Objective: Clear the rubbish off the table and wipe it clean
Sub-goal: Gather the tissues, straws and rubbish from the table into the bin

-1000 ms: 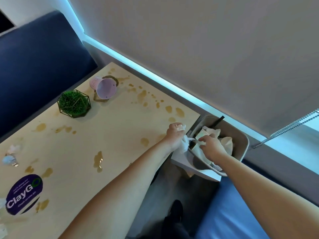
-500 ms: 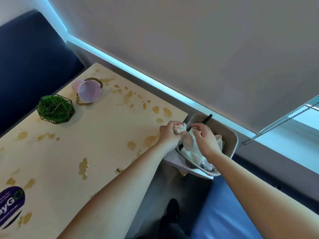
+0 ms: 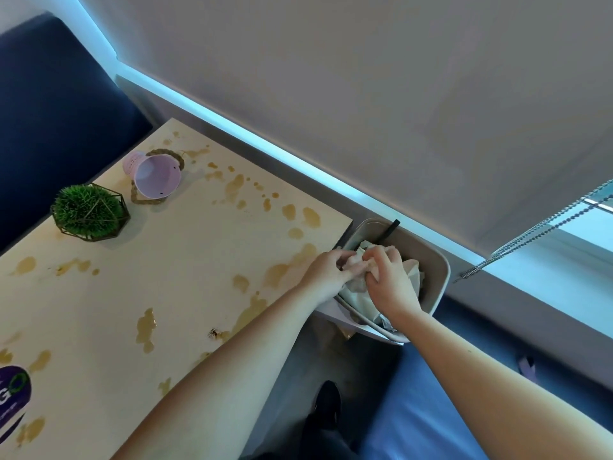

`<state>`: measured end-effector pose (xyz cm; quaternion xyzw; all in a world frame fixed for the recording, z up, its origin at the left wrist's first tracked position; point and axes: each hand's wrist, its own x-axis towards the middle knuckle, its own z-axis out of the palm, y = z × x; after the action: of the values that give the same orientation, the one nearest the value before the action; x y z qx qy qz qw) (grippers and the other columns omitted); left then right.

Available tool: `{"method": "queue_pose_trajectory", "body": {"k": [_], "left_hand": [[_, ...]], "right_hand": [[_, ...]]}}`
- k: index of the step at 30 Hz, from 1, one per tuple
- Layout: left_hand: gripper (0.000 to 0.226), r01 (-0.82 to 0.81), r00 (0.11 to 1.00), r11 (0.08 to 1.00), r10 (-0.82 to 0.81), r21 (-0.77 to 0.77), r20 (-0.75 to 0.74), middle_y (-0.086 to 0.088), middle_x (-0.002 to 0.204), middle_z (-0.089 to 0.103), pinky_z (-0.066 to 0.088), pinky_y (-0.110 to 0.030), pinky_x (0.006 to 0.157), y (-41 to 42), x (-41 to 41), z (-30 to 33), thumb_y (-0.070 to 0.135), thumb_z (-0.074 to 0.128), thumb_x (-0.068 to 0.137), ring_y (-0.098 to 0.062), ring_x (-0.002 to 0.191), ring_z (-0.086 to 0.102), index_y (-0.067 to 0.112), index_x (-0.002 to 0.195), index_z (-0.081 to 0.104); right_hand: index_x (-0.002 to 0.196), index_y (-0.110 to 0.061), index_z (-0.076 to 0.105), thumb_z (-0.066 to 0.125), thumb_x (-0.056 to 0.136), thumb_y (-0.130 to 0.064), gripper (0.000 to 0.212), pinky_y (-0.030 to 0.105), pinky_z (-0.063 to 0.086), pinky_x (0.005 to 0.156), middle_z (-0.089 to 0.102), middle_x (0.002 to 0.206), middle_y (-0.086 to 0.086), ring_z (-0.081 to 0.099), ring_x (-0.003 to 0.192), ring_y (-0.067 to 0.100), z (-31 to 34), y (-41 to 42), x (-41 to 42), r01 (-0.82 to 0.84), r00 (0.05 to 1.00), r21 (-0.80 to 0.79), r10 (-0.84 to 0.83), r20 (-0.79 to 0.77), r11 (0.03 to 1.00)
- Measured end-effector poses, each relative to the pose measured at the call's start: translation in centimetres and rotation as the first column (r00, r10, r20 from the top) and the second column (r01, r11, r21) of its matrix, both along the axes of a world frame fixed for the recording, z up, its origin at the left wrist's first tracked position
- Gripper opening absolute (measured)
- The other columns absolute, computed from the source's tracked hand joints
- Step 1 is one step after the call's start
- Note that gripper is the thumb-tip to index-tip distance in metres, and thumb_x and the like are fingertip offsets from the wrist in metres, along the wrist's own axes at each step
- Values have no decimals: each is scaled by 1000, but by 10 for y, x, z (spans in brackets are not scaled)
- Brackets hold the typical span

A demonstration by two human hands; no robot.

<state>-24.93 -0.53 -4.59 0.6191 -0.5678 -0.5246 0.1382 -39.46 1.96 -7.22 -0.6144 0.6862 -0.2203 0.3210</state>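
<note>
Both hands meet over a grey bin (image 3: 439,277) that stands off the table's right end. My left hand (image 3: 326,275) and my right hand (image 3: 388,277) together grip a crumpled wad of white tissue (image 3: 355,265) just above the bin's rim. More white paper (image 3: 356,295) fills the bin, and a black straw (image 3: 388,232) leans against its far wall. The pale wooden table (image 3: 185,260) is spotted with many brown spills (image 3: 303,217). A pink cup (image 3: 156,175) lies tipped on its side at the far end, over a rope coaster.
A green tuft in a wire frame (image 3: 88,212) stands left of the cup. A purple sticker (image 3: 13,396) shows at the table's near left. Dark blue seating (image 3: 59,104) lies beyond the table, a blue seat (image 3: 431,410) below right. A blind's bead chain (image 3: 530,237) hangs on the right.
The two hands have come together on the tissue wad over the bin; a second ago the right hand was down among the bin's paper. The view has shifted slightly.
</note>
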Motion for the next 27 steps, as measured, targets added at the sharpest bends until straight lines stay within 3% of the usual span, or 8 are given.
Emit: {"method": "queue_pose_trajectory", "body": {"k": [2,4,7,10,14,19,27], "left_hand": [[47,157,957,976,-113,-151,266,2,131,50,47,-32,93,3,2,-4,48,61,91,-16,117,51,31,134,50],[49,322,854,924,-188,-208,486,0,133,43,48,-35,90,7,6,-7,39,63,91,-19,121,46,31,136,46],[62,517,719,828,-285,-215,634,0,134,39,48,-32,85,13,8,-14,36,71,84,-20,123,40,27,138,42],[75,567,678,795,-302,-215,670,-2,141,34,47,-31,86,18,7,-20,34,78,77,-22,130,34,23,141,40],[96,545,678,815,-290,-198,676,-4,155,21,43,-32,100,27,5,-26,41,81,72,-23,140,21,21,149,28],[101,502,716,833,-251,-231,652,-2,158,18,41,-33,104,31,4,-26,50,77,71,-22,141,21,18,151,26],[109,497,708,830,-221,-251,671,1,158,22,41,-34,105,23,1,-25,51,80,67,-20,141,21,17,153,22]], "right_hand": [[123,-18,47,47,95,-15,29,37,46,78,40,130,13,46,110,31,-8,2,-3,-9,974,54,21,-225,998],[129,-18,43,44,96,-25,34,41,39,93,36,133,12,36,120,33,-16,8,-6,-86,913,126,129,-388,988],[139,-22,35,34,99,-42,44,43,28,109,26,146,7,26,133,30,-30,15,-9,-230,872,247,312,-378,941],[152,-24,21,29,101,-51,58,44,15,119,7,160,1,10,148,25,-45,15,-9,-307,883,335,398,-247,890],[157,-25,7,30,105,-36,57,43,2,122,-16,162,-2,-17,149,21,-67,8,-13,-375,861,414,477,-177,830],[156,-20,13,44,98,-5,68,42,6,122,-24,160,-1,-20,148,22,-90,-4,-18,-373,826,517,530,-193,770],[156,-20,1,41,99,-2,72,40,-2,120,-28,157,-6,-21,147,21,-111,-16,-16,-357,785,581,572,-239,732]]}}
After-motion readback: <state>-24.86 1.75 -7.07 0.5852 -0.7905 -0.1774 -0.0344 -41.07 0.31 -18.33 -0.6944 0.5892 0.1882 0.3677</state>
